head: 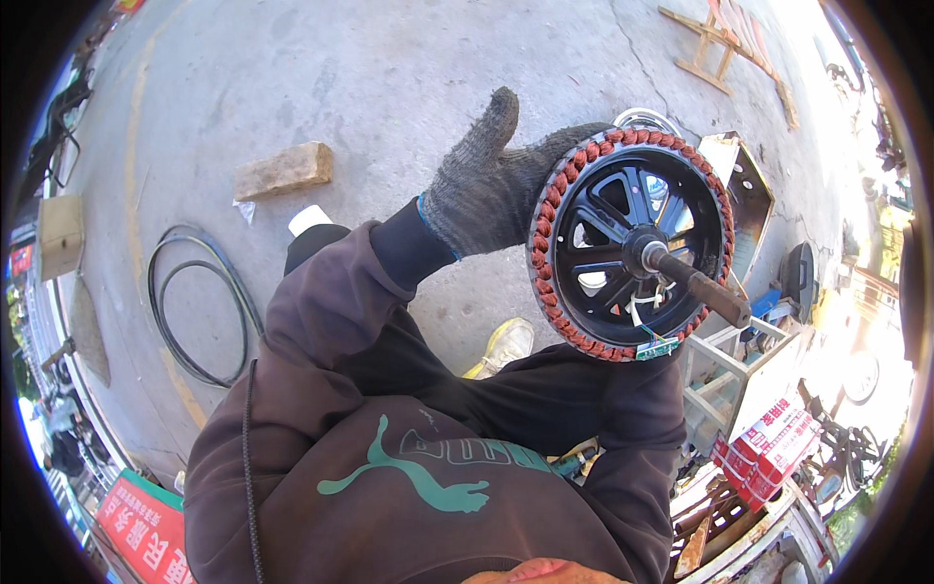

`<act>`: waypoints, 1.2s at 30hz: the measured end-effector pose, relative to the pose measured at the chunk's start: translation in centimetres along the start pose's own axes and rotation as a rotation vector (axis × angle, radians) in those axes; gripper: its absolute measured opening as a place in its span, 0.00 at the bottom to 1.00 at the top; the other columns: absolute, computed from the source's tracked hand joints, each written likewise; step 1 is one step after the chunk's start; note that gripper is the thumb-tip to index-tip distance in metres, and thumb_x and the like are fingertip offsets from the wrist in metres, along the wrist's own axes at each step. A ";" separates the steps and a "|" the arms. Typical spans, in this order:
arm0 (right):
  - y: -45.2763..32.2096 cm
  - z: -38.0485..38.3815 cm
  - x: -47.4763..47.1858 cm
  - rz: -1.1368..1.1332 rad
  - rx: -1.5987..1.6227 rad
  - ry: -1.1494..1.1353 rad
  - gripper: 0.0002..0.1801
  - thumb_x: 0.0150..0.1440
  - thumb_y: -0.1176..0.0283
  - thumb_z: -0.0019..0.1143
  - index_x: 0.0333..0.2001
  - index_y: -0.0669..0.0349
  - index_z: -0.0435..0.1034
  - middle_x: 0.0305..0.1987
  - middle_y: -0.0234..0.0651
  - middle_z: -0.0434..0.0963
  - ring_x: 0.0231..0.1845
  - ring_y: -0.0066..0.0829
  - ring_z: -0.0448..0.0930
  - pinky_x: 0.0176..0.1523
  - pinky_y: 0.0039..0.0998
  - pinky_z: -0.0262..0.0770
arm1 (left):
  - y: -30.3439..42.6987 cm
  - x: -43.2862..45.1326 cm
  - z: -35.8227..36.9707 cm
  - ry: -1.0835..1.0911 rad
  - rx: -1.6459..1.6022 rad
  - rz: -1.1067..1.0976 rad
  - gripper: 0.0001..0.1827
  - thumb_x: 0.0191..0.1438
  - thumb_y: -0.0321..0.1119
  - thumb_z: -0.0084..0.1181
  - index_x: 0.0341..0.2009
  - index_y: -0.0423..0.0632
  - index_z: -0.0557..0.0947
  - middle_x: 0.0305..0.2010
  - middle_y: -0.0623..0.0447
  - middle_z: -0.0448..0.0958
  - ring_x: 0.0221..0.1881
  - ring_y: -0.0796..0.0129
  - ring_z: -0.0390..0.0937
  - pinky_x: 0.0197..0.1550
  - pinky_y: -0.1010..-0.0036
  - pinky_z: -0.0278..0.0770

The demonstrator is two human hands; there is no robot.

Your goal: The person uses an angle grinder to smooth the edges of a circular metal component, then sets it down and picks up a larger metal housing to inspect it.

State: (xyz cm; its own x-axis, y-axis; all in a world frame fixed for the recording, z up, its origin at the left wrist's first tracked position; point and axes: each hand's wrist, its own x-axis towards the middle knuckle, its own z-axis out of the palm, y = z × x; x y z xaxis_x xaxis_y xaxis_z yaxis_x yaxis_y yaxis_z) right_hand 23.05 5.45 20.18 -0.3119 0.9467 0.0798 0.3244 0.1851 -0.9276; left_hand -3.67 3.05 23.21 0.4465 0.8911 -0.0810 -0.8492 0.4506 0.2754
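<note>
A hub-motor stator [606,212] with copper windings around its rim and a black spoked core is raised in front of me, tilted. Its rusty steel shaft [697,288] points toward the lower right. A small green circuit board [657,348] with thin wires sits at the lower rim. My left hand [503,175], in a dark knitted glove, lies against the upper left rim. Its thumb sticks up away from the stator, and its fingers pass behind the rim. The right sleeve [642,409] leads up behind the stator, which hides my right hand.
On the concrete floor lie a wooden block [284,171] and a coiled black hose or tube [204,306]. At right stand an open metal box [748,204], a metal-framed stand [737,379] and a red-and-white carton [770,452]. A folding stool [730,47] is farther off.
</note>
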 end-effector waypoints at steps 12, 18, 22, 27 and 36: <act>5.3 1.7 1.1 -0.172 -0.385 -0.056 0.22 0.64 0.60 0.49 0.60 0.55 0.67 0.59 0.35 0.74 0.54 0.33 0.78 0.60 0.36 0.74 | 0.1 1.2 -4.7 0.177 0.542 0.330 0.44 0.66 0.66 0.39 0.72 0.42 0.59 0.72 0.42 0.61 0.72 0.55 0.60 0.74 0.65 0.54; 9.1 4.5 0.3 -0.173 -0.549 -0.125 0.22 0.64 0.60 0.49 0.60 0.54 0.67 0.59 0.35 0.74 0.54 0.33 0.78 0.60 0.36 0.74 | 0.8 0.6 -3.7 0.154 1.279 0.707 0.31 0.67 0.51 0.49 0.66 0.41 0.68 0.68 0.45 0.68 0.68 0.58 0.65 0.70 0.65 0.61; 5.9 5.9 2.6 -0.159 -0.702 -0.127 0.20 0.62 0.59 0.52 0.55 0.55 0.69 0.52 0.38 0.76 0.48 0.37 0.79 0.55 0.38 0.75 | -0.2 0.7 -2.5 0.397 1.429 0.419 0.21 0.68 0.44 0.47 0.57 0.45 0.78 0.59 0.49 0.77 0.57 0.64 0.74 0.62 0.67 0.69; -6.3 5.9 3.9 0.037 -0.824 -0.086 0.15 0.56 0.56 0.61 0.38 0.56 0.79 0.31 0.43 0.83 0.35 0.46 0.84 0.41 0.42 0.78 | -1.8 1.1 -4.6 0.215 1.700 0.607 0.17 0.64 0.36 0.52 0.54 0.41 0.76 0.49 0.45 0.78 0.48 0.59 0.80 0.52 0.67 0.78; -10.1 5.6 2.6 -0.415 -1.093 0.088 0.14 0.55 0.64 0.66 0.44 0.56 0.75 0.43 0.39 0.83 0.43 0.39 0.83 0.50 0.41 0.77 | -3.5 2.0 -9.0 -0.080 -0.143 0.130 0.22 0.70 0.40 0.42 0.65 0.45 0.67 0.60 0.43 0.74 0.54 0.60 0.78 0.56 0.64 0.82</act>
State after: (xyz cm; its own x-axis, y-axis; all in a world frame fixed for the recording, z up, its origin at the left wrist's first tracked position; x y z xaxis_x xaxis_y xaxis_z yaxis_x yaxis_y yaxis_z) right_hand 13.97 4.55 27.68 -0.5251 0.7678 0.3671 0.8205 0.5712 -0.0211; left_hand -2.31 3.73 13.49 0.3470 0.9375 0.0244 -0.9298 0.3405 0.1395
